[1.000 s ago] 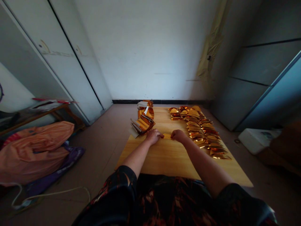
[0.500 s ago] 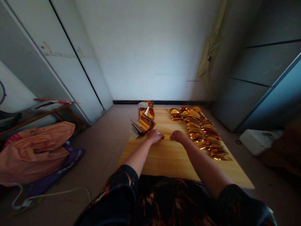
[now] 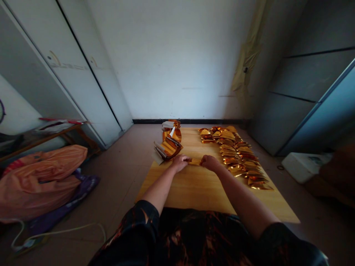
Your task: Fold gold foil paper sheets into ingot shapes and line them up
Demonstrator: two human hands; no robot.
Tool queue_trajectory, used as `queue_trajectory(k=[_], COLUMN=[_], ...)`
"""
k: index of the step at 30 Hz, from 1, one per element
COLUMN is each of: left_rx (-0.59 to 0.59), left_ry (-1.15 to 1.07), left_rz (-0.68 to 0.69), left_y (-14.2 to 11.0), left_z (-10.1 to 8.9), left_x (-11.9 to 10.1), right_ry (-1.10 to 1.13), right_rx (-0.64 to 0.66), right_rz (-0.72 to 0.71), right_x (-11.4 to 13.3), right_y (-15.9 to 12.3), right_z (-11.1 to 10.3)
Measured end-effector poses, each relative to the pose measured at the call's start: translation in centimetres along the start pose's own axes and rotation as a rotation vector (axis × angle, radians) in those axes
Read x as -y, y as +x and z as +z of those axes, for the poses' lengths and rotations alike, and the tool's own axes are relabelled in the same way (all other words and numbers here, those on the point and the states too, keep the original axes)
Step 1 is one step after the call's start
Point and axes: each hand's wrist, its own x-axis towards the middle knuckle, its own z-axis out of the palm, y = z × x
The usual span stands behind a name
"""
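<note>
The left hand (image 3: 180,163) and the right hand (image 3: 210,163) are both curled inward and are held close together, with a narrow gold foil strip (image 3: 194,161) pinched between them, one end in each hand. Most of the fingertips are hidden behind the knuckles, so the exact grip cannot be told. The strip is held low over a wooden board (image 3: 194,195), though whether it touches the board cannot be told.

Thin foil of this kind is judged to be handled best with light, even tension and the pinch kept near the ends, since a hard squeeze could dent it and a sharp tug could tear it. Its edges are best kept aligned so that any crease runs straight.

Just ahead of the left hand, a folded gold foil bundle (image 3: 168,147) is set on the board's edge, with a white paper tab (image 3: 172,131) standing in it. To the right of the right hand, folded gold foil pieces (image 3: 231,151) are laid in overlapping rows. Farther left of the left hand, an orange plastic sack (image 3: 39,183) lies on the floor (image 3: 119,192). Far right of the right hand, a white box (image 3: 302,166) carries a label (image 3: 316,160) too small to be read. No brand or other writing can be made out.
</note>
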Motion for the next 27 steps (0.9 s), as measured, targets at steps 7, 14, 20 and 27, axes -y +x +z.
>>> queue_trajectory(k=[7, 14, 20, 27], left_rx=[-0.045, -0.108, -0.160, -0.307], left_ry=[0.021, 0.105, 0.063, -0.276], left_rz=[0.071, 0.079, 0.054, -0.110], left_y=[-0.7, -0.5, -0.2, -1.1], left_z=[0.2, 1.0, 2.1, 2.3], left_x=[0.1, 0.0, -1.0, -2.9], right_ry=[0.073, 0.028, 0.020, 0.408], right_rx=[0.013, -0.013, -0.112, -0.120], right_rz=[-0.034, -0.002, -0.018, -0.104], right_x=[-0.5, 0.2, 0.2, -1.1], right_y=[-0.1, -0.8, -1.3, -1.2], right_z=[0.4, 0.1, 0.9, 0.7])
